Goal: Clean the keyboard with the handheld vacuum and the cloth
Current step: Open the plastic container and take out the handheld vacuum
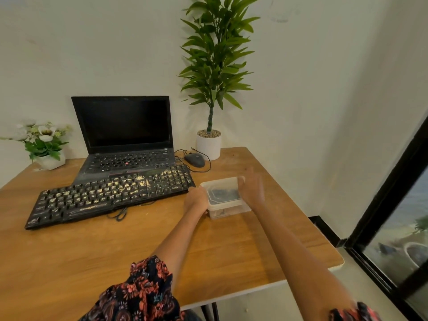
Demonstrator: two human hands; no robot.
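Note:
A black keyboard (108, 195) lies at a slant on the wooden table (115, 251), its keys strewn with pale crumbs, thickest toward its right half. To its right stands a clear plastic box (228, 208) with a lid; something dark shows through the lid. My left hand (196, 200) grips the box's left side. My right hand (251, 188) lies against its right side with fingers reaching to the far corner. No vacuum or cloth is plainly visible.
An open black laptop (125, 135) stands behind the keyboard. A dark mouse (194, 159) with its cable and a white plant pot (209, 144) sit at the back. A small flower pot (46, 144) is far left. The table's right edge drops beside a dark-framed window (393, 205).

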